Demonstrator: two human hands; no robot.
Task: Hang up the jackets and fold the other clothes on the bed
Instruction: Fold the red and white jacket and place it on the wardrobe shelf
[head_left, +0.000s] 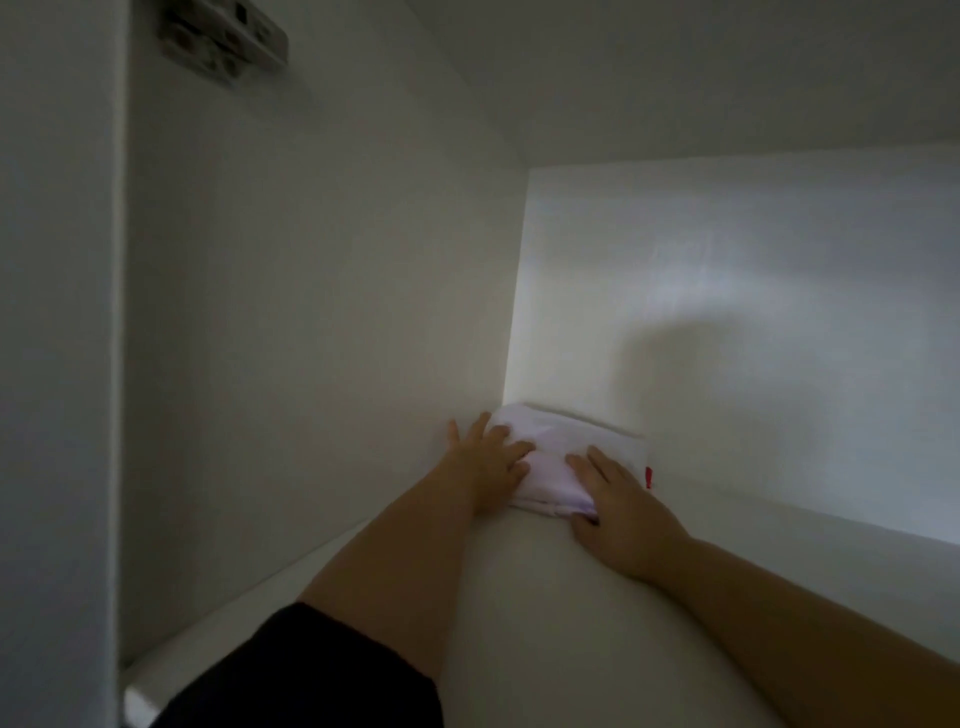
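A folded white garment (566, 457) with a small red tag at its right edge lies on a white shelf (597, 623), pushed into the back left corner of a cupboard. My left hand (488, 462) lies flat on the garment's left side, fingers spread. My right hand (618, 509) presses with straight fingers on its front right corner. Both forearms reach in from below.
The cupboard's left side wall (311, 338) and back wall (753, 312) box in the garment. A white hinge plate (223, 39) is fixed high on the left wall. A dark sleeve (311, 675) covers my left upper arm. Bare shelf stretches to the right.
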